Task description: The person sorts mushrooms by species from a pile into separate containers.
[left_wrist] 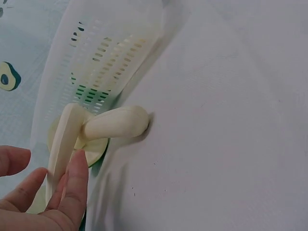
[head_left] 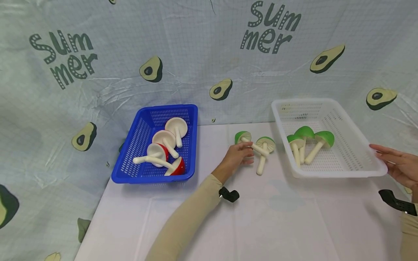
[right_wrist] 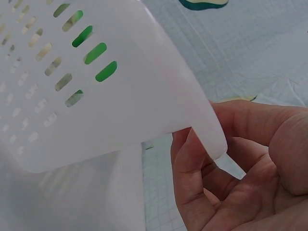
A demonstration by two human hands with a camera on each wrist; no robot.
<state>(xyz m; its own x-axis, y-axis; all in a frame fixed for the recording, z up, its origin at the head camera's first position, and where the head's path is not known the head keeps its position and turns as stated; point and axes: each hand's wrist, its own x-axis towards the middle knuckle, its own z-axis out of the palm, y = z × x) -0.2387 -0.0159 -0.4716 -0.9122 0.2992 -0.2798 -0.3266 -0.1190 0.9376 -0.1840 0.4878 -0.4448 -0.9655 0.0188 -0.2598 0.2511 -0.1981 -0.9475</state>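
Note:
My left hand point(head_left: 236, 158) is at a green-capped toy mushroom point(head_left: 244, 137), its fingers point(left_wrist: 76, 192) on both sides of the pale stem. That stem lies across a second green-capped mushroom point(head_left: 261, 165), which rests on the table with its stem toward me. My right hand point(head_left: 400, 165) grips the right front corner of a white plastic basket point(head_left: 354, 173). In the right wrist view its fingers point(right_wrist: 190, 168) curl under the rim, with the thumb along the outer side. Inside the white basket lie three green-capped mushrooms point(head_left: 321, 139), grouped toward its left side.
A blue plastic basket point(head_left: 154, 179) stands on the left and holds several red-capped mushrooms point(head_left: 177, 167) with white stems. White cloth covers the table point(head_left: 261, 224). Behind it hangs a pale curtain point(head_left: 189, 47) printed with avocados and lettering.

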